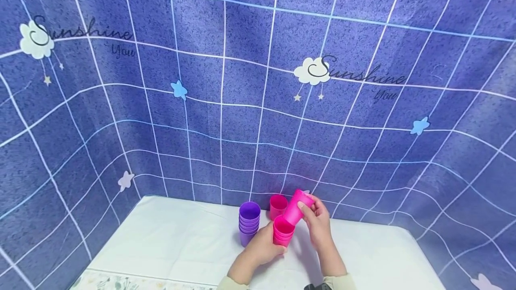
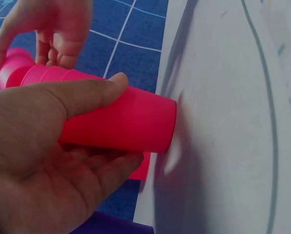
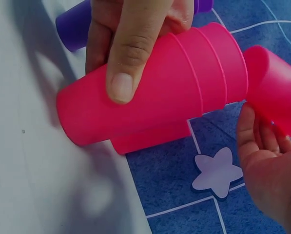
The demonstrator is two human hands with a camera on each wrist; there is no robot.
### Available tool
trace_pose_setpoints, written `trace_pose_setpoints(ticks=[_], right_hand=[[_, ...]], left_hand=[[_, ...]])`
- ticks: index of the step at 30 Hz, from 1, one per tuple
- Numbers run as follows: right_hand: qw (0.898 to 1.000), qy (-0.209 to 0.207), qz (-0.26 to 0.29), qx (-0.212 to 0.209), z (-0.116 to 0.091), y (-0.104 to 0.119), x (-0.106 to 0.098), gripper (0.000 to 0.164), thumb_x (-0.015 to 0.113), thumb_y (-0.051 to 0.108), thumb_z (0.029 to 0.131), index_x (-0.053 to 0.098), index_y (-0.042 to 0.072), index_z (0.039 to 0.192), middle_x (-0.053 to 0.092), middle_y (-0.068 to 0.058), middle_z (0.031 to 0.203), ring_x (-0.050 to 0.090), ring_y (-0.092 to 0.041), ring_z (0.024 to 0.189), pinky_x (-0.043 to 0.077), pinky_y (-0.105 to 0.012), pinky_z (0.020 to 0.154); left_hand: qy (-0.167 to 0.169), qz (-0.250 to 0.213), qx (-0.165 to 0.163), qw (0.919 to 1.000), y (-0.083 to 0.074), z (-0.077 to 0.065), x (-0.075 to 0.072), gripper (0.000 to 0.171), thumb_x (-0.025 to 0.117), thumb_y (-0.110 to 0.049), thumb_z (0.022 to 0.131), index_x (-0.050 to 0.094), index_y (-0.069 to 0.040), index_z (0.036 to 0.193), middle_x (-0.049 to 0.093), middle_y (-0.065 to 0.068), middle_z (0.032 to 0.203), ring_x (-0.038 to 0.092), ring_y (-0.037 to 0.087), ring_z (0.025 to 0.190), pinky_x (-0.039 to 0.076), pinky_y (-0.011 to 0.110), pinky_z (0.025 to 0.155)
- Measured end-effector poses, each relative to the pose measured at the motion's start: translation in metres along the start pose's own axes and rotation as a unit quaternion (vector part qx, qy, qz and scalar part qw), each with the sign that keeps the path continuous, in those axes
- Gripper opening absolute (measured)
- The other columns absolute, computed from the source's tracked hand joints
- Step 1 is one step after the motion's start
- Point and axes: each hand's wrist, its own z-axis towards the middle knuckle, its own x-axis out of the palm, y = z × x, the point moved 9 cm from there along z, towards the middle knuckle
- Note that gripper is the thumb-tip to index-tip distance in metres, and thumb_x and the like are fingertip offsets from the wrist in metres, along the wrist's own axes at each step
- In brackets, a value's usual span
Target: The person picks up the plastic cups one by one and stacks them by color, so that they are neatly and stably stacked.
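Note:
My left hand [image 1: 262,249] grips a nested stack of pink cups [image 1: 283,232], its thumb and fingers wrapped round the side in the left wrist view. At the stack's mouth, a single pink cup [image 1: 297,209] is held tilted by my right hand [image 1: 320,225]. In the right wrist view, that cup [image 3: 281,95] lies close to the stack's top rim, partly cut off by the frame edge. Another pink cup [image 1: 277,205] stands upright behind the stack. To the left is an upright stack of several purple cups [image 1: 249,227], nearest my left hand.
A white-covered table [image 1: 181,232] bears the cups. Directly behind it hangs a blue gridded curtain [image 1: 242,102] with cloud and star prints. A patterned strip [image 1: 133,279] runs along the table's front left edge.

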Motion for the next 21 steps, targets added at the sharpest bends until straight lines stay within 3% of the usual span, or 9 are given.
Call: trace_pose_setpoints(ticks=[5,10,21], right_hand=[[0.999,0.03,0.007,-0.04,-0.004,0.004,0.004,0.035,0.064,-0.003,0.097,0.061,0.002,0.131,0.075,0.008,0.106,0.072,-0.005,0.096,0.064,-0.021,0.083],[0.996,0.055,0.013,-0.076,-0.008,0.007,0.006,0.048,0.063,-0.008,0.093,0.054,-0.008,0.14,0.076,0.009,0.12,0.073,-0.005,0.104,0.063,-0.022,0.09],[0.986,0.126,0.016,-0.109,-0.01,0.008,0.014,0.06,0.062,-0.01,0.091,0.043,-0.017,0.147,0.071,0.01,0.132,0.072,-0.005,0.113,0.06,-0.021,0.098]], left_hand=[[-0.001,0.001,0.0,1.0,0.002,0.001,0.002,0.063,0.088,-0.011,0.077,0.06,-0.009,0.133,0.075,0.005,0.12,0.072,0.025,0.116,0.057,0.047,0.106],[0.0,-0.001,0.0,1.0,0.003,0.002,0.004,0.064,0.089,-0.011,0.077,0.06,-0.011,0.135,0.075,0.005,0.123,0.071,0.026,0.119,0.057,0.048,0.107],[-0.005,0.001,-0.002,1.0,0.004,0.004,0.006,0.068,0.089,-0.012,0.076,0.059,-0.012,0.137,0.075,0.005,0.125,0.071,0.027,0.121,0.056,0.048,0.109]])
